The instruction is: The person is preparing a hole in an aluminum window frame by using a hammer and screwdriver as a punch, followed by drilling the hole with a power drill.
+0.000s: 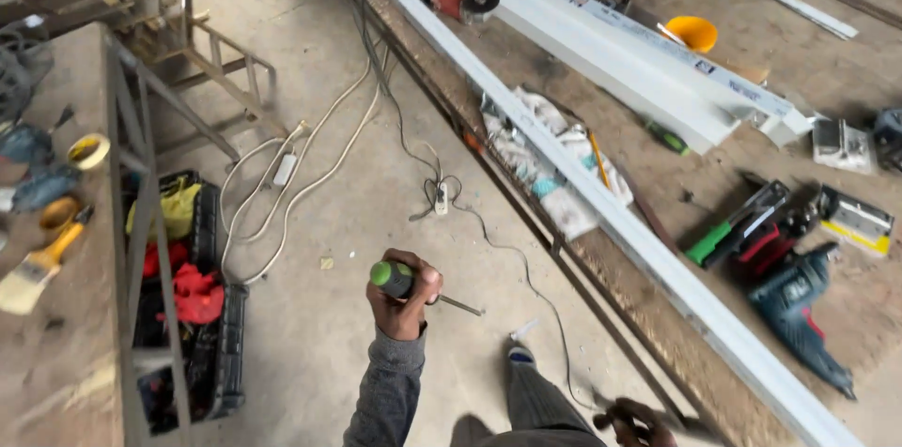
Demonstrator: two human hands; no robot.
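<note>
Black plastic toolbox (228, 344) at near left, lid open: red cloth and a yellow-green rag inside, other contents too dark to tell. Orange bowl (692, 33) on floor at far right; contents unclear.

Left hand (404, 295) fisted tight around a screwdriver (413, 285), held over bare concrete at near centre. Long axis roughly level, shaft pointing right and slightly near, handle butt toward left. Handle black with green end cap; shaft thin, grey metal.

Right hand (637, 421) at near edge, curled around something dark; what it holds cannot be made out. Long white metal channel (601, 203) runs diagonally to the right.
</note>
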